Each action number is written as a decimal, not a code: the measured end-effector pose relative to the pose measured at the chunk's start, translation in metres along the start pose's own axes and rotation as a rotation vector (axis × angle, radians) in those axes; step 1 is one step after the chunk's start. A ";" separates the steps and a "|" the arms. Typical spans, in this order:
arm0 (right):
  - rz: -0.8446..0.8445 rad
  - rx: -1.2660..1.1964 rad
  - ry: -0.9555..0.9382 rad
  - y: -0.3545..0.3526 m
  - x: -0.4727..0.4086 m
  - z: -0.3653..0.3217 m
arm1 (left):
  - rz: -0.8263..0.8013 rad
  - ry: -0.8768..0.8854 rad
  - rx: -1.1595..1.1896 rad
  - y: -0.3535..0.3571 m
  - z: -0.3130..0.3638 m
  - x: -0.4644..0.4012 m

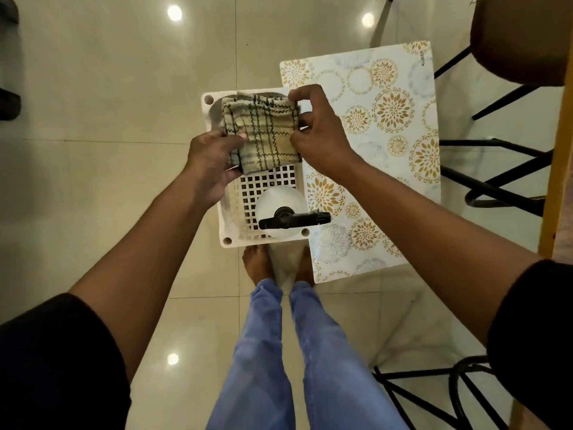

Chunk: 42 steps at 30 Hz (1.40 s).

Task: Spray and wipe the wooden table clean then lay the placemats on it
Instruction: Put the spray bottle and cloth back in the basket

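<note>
A beige checked cloth [263,131], folded, is held over a white plastic stool [229,212] with a grid top. My left hand [210,162] grips the cloth's lower left corner. My right hand [319,128] pinches its right edge with fingers and thumb. A white spray bottle [279,209] with a black nozzle stands on the stool's near end. A placemat [381,144] with gold flower circles lies on the floor, touching the stool's right side. Only the wooden table's edge [558,169] shows at the far right.
Black metal chair legs [496,169] stand to the right of the placemat, and more [434,386] at the lower right. A brown chair seat [521,38] is at the top right. My bare feet [257,262] stand just before the stool on glossy floor tiles.
</note>
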State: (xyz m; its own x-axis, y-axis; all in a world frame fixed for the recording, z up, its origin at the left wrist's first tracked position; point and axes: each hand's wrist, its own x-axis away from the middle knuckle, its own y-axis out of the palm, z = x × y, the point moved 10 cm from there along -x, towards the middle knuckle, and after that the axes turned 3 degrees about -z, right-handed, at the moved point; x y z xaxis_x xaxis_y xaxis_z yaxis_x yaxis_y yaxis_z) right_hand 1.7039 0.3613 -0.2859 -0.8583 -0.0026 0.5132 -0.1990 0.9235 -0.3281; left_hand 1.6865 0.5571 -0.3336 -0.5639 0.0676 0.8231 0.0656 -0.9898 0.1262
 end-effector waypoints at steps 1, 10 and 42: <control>0.024 0.066 -0.019 0.001 -0.003 0.001 | 0.042 0.029 -0.071 -0.004 0.002 -0.004; 0.109 0.429 -0.199 0.014 -0.014 0.006 | 0.315 0.286 -0.722 -0.019 0.025 -0.022; 0.130 0.923 -0.459 0.024 0.003 0.016 | 0.097 0.778 -1.488 0.024 0.039 0.014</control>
State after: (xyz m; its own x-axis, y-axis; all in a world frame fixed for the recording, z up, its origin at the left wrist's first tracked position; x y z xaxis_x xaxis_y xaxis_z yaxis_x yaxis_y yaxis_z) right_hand 1.6891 0.3773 -0.3049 -0.9581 -0.2488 0.1422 -0.2105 0.2745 -0.9383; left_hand 1.7120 0.5392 -0.2976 -0.8788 0.3801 0.2885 -0.4027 -0.2665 -0.8757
